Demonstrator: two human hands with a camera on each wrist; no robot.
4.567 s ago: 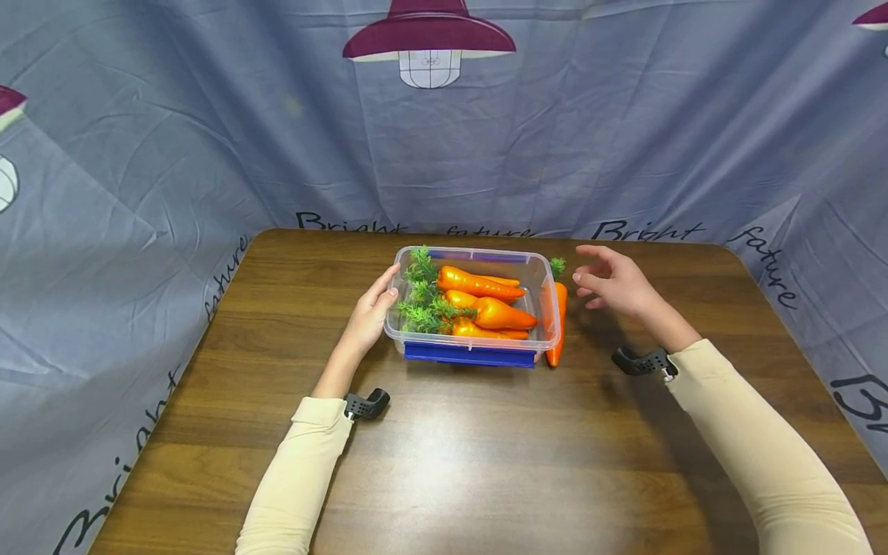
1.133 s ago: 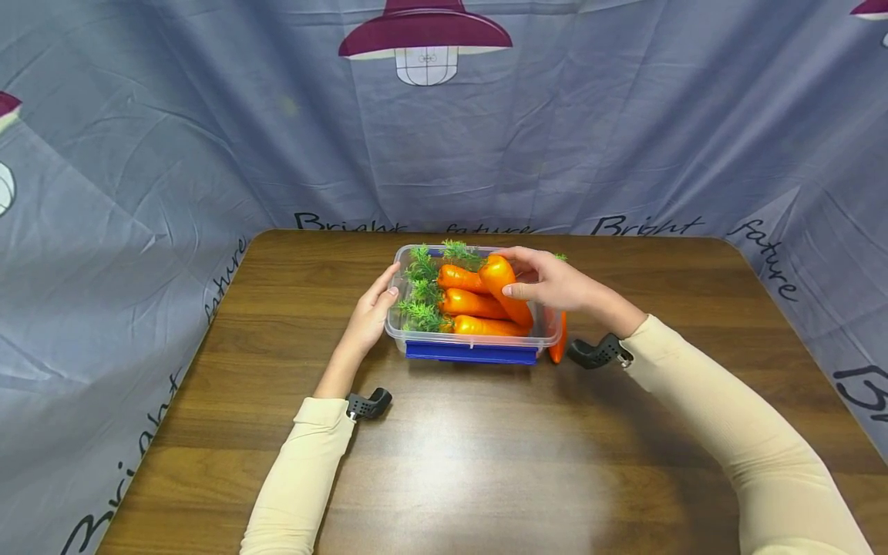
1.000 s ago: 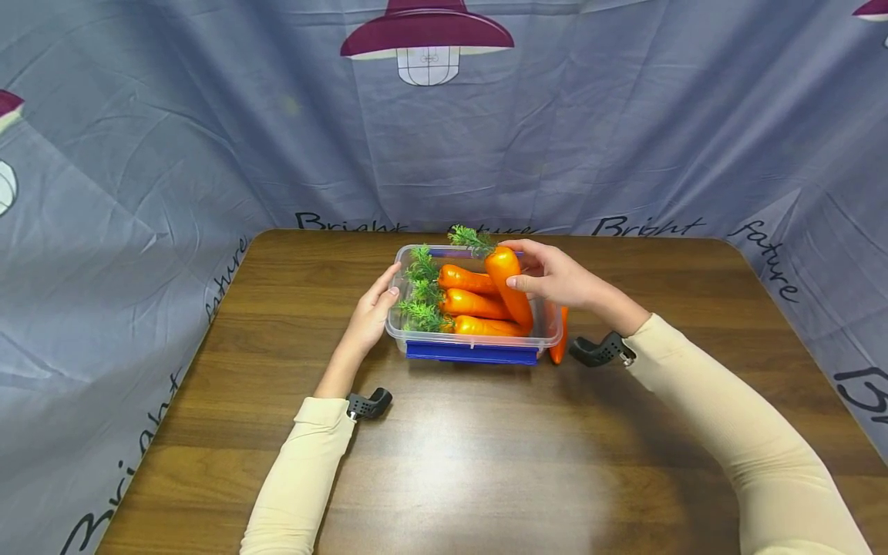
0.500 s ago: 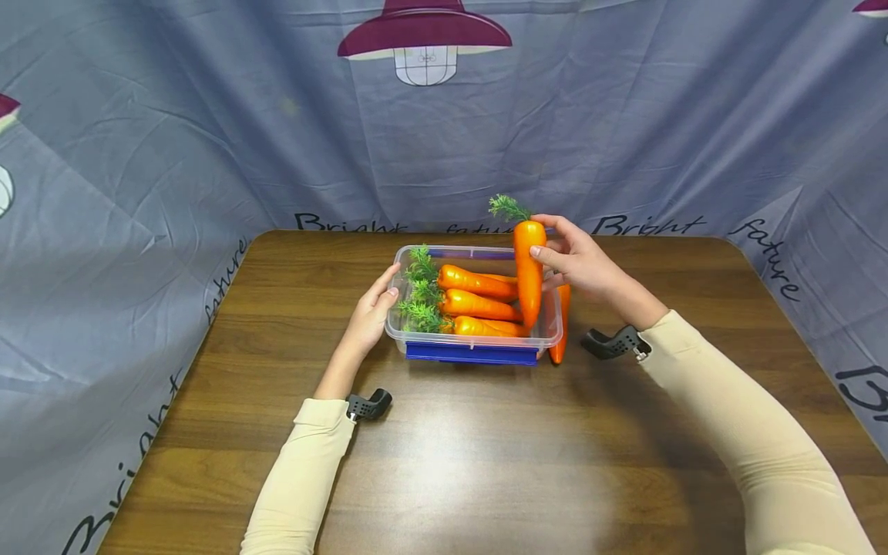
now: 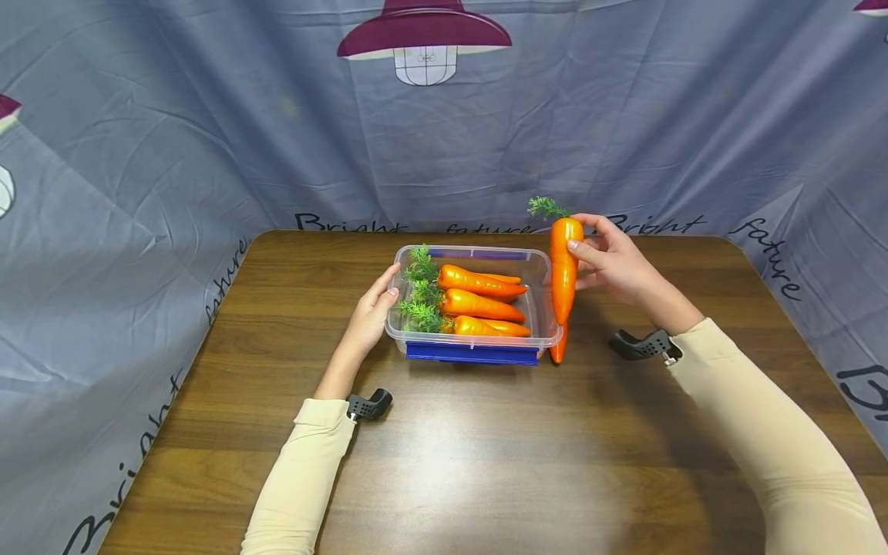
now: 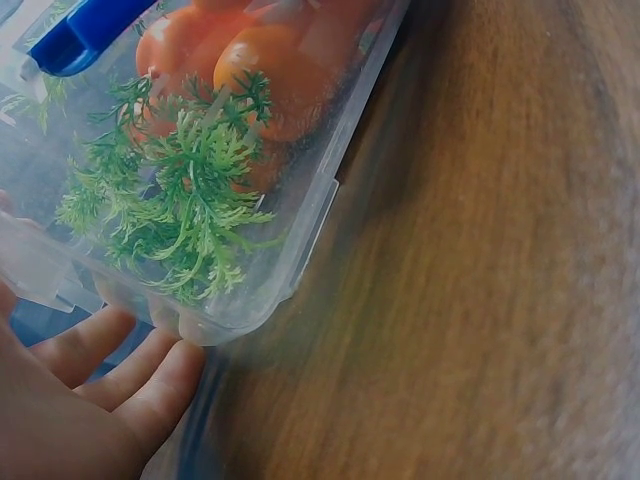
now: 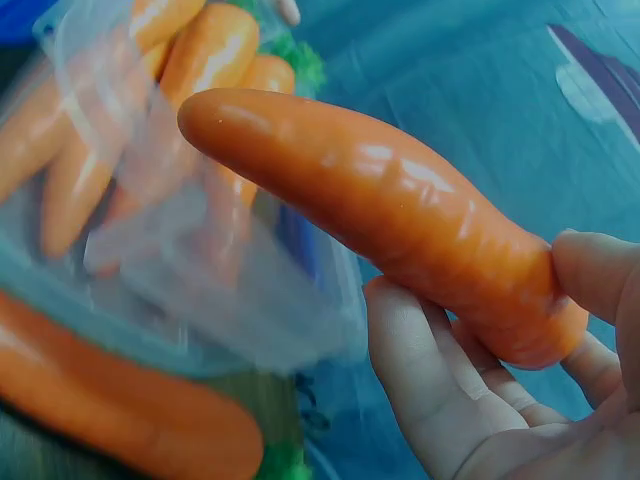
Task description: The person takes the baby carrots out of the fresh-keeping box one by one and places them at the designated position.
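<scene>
A clear plastic container (image 5: 472,340) with blue clips holds several orange carrots (image 5: 482,305), their green tops toward its left end. My left hand (image 5: 368,312) holds the container's left end, thumb over the rim and fingers against the outside; the left wrist view shows those fingers (image 6: 165,385) at the corner. My right hand (image 5: 613,262) grips one carrot (image 5: 564,266) near its thick end, thumb in front, above the container's right rim. That carrot hangs tip down, its leafy top (image 5: 548,206) uppermost. Behind it another carrot (image 5: 559,351) lies on the table against the container's right side, mostly hidden.
The brown wooden table (image 5: 444,455) stretches out around the container. A grey-blue printed curtain (image 5: 291,139) hangs at the back and along both sides. A black wrist camera (image 5: 371,404) sits on each forearm.
My right hand went into the container, took hold of a carrot, lifted it upright and carried it right to the container's right edge. My left hand and the container stay in place.
</scene>
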